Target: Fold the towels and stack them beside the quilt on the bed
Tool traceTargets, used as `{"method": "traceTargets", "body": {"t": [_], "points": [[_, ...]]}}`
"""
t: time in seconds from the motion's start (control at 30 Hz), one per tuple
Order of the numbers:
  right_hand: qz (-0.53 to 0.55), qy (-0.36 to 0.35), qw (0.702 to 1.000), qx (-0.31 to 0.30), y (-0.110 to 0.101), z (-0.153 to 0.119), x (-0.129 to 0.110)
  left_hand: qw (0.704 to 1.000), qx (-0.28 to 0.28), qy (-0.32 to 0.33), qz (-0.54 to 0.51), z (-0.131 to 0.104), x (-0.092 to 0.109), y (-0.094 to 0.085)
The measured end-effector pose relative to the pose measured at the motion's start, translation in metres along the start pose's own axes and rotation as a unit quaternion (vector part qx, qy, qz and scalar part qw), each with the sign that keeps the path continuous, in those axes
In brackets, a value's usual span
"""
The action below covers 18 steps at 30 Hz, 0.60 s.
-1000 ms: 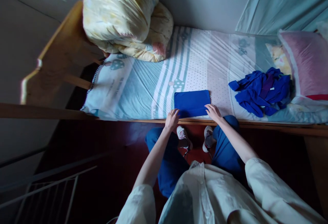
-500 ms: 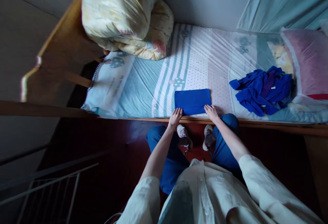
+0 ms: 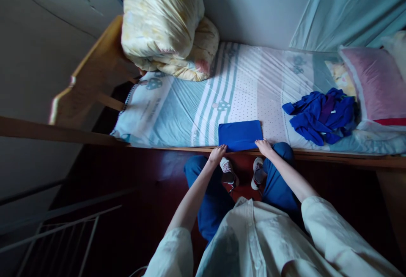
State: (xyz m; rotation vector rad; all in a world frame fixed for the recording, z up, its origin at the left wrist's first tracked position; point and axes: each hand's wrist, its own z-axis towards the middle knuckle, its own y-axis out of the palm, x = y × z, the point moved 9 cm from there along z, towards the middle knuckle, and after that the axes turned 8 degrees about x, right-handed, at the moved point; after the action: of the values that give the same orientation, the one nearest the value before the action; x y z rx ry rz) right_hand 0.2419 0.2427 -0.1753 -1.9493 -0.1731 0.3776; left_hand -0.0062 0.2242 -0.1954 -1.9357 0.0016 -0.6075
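Note:
A flat blue folded cloth [image 3: 240, 134] lies at the front edge of the bed, its near side reaching over the wooden rail. My left hand [image 3: 218, 154] grips its near left corner, fingers closed on it. At the near right corner, my right hand [image 3: 264, 146] is closed on the same cloth. Further right on the bed lies a crumpled blue garment [image 3: 323, 118] with a dark purple patch and a small white tag, touched by neither hand.
A rolled yellow quilt [image 3: 161, 19] sits at the back left of the bed, beside the wooden headboard [image 3: 85, 74]. Pink pillow [image 3: 374, 84] at the right end. The wooden bed rail [image 3: 177, 148] runs in front of my knees. A white metal rack [image 3: 63, 226] stands lower left.
The folded cloth has moved toward me with both hands, so its near edge now passes over the bed's edge. The view has shifted slightly.

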Motion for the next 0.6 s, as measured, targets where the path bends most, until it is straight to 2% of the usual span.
{"method": "traceTargets", "body": {"t": [0.07, 0.17, 0.3, 0.37, 0.5, 0.6], "points": [[0.009, 0.015, 1.0, -0.002, -0.001, 0.0, 0.004, 1.0, -0.003, -0.018, -0.014, 0.0, -0.002, -0.002], [0.035, 0.05, 0.998, -0.008, -0.005, 0.006, 0.016, 0.995, 0.015, -0.084, -0.054, 0.003, -0.015, -0.01], [0.173, 0.113, 0.978, -0.016, -0.012, 0.023, 0.043, 0.968, 0.08, -0.184, -0.151, 0.012, -0.039, -0.026], [0.223, 0.133, 0.966, -0.001, -0.016, 0.033, 0.056, 0.953, 0.104, -0.22, -0.18, 0.018, -0.051, -0.031], [0.247, 0.186, 0.95, 0.041, -0.017, 0.049, 0.079, 0.933, 0.113, -0.288, -0.182, 0.032, -0.074, -0.029], [0.221, 0.218, 0.95, 0.037, -0.007, 0.056, 0.088, 0.922, 0.113, -0.321, -0.182, 0.041, -0.084, -0.022]]}}
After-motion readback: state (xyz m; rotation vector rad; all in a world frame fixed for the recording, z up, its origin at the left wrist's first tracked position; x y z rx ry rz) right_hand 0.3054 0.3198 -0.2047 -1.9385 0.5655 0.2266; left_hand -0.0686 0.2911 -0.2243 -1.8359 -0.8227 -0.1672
